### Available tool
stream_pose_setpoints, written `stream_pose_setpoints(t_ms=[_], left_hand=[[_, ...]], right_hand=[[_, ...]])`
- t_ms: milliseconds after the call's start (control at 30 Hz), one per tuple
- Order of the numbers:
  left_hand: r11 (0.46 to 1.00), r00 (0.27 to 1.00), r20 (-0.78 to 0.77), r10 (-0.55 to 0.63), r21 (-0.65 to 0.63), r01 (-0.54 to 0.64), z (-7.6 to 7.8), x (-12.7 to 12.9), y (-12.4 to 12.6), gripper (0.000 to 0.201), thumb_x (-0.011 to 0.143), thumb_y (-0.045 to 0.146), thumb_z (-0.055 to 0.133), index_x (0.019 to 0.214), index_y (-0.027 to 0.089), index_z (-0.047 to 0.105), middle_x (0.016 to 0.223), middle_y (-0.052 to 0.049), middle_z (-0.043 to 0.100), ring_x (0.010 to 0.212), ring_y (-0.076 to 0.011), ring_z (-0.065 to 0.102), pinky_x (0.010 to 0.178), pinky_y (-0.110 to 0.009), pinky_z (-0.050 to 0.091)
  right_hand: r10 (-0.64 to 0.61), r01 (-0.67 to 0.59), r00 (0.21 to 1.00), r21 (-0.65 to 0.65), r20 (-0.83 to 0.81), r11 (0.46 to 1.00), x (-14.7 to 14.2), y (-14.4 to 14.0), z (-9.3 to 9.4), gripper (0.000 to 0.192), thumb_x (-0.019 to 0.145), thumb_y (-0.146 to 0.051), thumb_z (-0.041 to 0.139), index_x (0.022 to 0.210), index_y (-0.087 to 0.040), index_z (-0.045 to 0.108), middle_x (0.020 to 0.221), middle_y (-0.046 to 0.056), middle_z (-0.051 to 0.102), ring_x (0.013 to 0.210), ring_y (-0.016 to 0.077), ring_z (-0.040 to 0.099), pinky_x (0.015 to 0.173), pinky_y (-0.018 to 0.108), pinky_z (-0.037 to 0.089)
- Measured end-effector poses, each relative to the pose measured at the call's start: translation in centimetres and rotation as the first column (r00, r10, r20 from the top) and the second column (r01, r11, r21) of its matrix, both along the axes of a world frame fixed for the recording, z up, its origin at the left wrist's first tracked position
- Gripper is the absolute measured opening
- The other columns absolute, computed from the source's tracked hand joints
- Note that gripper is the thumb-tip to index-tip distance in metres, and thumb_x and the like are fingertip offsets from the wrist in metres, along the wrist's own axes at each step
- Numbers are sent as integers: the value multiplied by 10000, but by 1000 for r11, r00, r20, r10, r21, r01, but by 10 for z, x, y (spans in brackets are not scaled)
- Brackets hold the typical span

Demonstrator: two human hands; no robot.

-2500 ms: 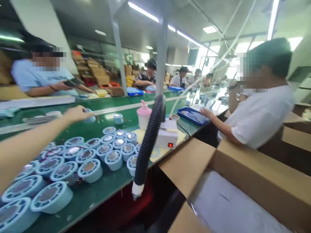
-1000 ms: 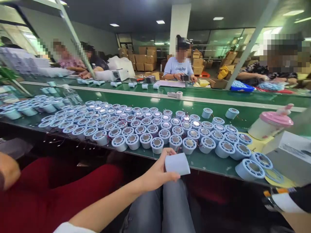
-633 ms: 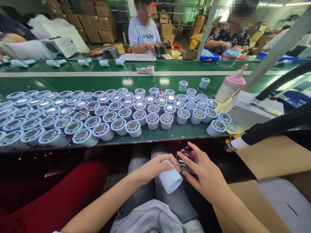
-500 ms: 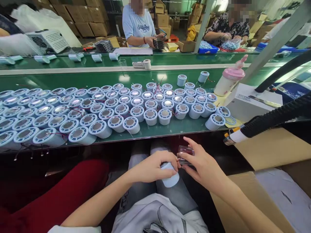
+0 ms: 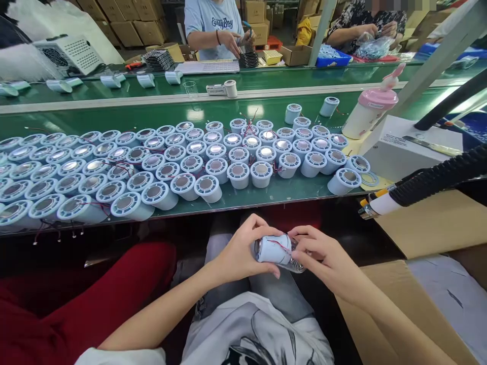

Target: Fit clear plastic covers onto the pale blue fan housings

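Over my lap, below the table edge, my left hand [image 5: 238, 253] grips a light blue cylindrical housing [image 5: 273, 249] lying on its side, with thin red wire across it. My right hand [image 5: 327, 258] holds a clear plastic piece [image 5: 294, 264] pressed against the housing's right end. Both hands touch the same assembly. On the green table [image 5: 266, 197] above them stand several rows of the same light blue housings [image 5: 207, 186], their metal-disc faces upward.
A white box unit [image 5: 403, 152] and a pink-lidded bottle [image 5: 369, 114] stand at the table's right. A black corrugated hose [image 5: 437, 177] reaches in from the right. An open cardboard box [image 5: 426, 284] sits at my right. People work across the belt; red fabric [image 5: 76, 304] lies at left.
My left hand brought one blue housing from the table down to my lap. My right hand joined with the clear piece, and now both parts are pressed together, the housing turned on its side.
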State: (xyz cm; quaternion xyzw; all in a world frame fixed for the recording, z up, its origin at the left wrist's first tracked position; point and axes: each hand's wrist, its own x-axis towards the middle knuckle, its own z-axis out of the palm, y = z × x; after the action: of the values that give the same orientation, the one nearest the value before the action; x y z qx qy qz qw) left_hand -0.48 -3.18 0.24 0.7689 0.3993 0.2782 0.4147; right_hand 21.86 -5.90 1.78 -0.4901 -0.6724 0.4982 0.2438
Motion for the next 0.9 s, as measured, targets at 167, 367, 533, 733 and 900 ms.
stream_pose_setpoints(t_ms=[167,367,533,733,900], left_hand=[[985,989,56,-139,-99,144,-9,2,1,682,583,361,853,1212,251,614,1239,-92,592,1144,-259,557,1008,-399,434],[905,975,202,-93,-391,167,-2,9,-1,680,659,272,802,1285,226,540,1244,-96,613,1055,-230,625,881,-342,528],[793,931,361,52,-582,182,1,10,-3,678,680,242,789,1293,213,499,1243,-111,601,1018,-219,634,842,-342,540],[827,934,356,-29,-516,222,8,5,-3,724,693,275,792,1349,278,485,1305,-99,574,1033,-227,627,838,-329,537],[896,938,335,-93,-383,226,14,3,-4,722,680,269,805,1340,293,514,1371,-105,537,1210,-280,546,967,-387,491]], right_hand=[[-198,168,963,-165,-185,972,4,0,-5,322,824,-394,647,596,-178,580,1027,92,567,1027,260,568,684,294,533],[-252,151,886,-272,-389,950,14,4,-9,243,786,-404,721,678,-192,673,1128,96,641,1056,268,611,748,345,580],[-13,32,992,147,-127,989,17,-6,-8,366,758,-277,766,1114,-287,681,1375,76,541,1283,303,481,1027,453,460],[-15,31,990,120,-139,992,19,-13,-7,369,818,-294,723,1161,-293,587,1311,54,581,1146,247,600,981,382,511],[-59,32,962,-105,-266,994,18,-12,-3,357,834,-309,706,1161,-298,563,1303,41,559,1081,218,627,893,327,557]])
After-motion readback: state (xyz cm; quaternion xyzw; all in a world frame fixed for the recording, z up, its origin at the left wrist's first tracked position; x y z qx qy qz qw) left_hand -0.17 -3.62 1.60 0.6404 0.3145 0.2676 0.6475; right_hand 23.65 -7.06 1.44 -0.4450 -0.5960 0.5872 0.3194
